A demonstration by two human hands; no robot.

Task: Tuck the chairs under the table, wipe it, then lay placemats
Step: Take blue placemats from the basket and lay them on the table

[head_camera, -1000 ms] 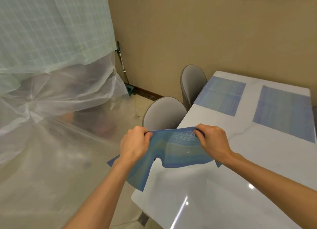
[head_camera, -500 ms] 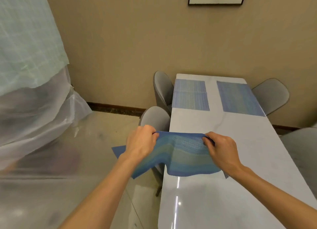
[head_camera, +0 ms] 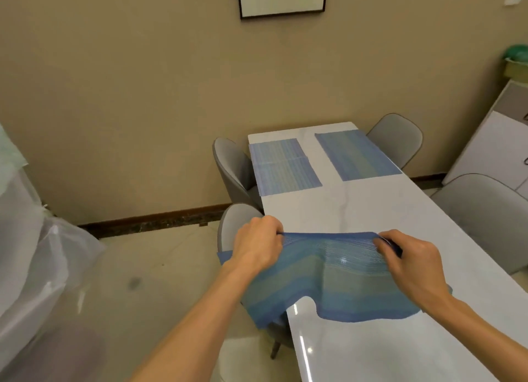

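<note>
Head view: a blue woven placemat (head_camera: 328, 281) is held above the near end of a white marble-look table (head_camera: 371, 210), its long axis running left to right across the table's width. Its top edge is gripped by curled fingers of the left hand (head_camera: 258, 246) and the right hand (head_camera: 411, 263); the rest hangs limp and rippled, the left part overhanging the table edge. Banded blue and greenish stripes are seen across it. Two matching placemats (head_camera: 285, 164) (head_camera: 355, 154) lie flat at the far end, side by side. Grey chairs (head_camera: 234, 164) are tucked along both sides.
</note>
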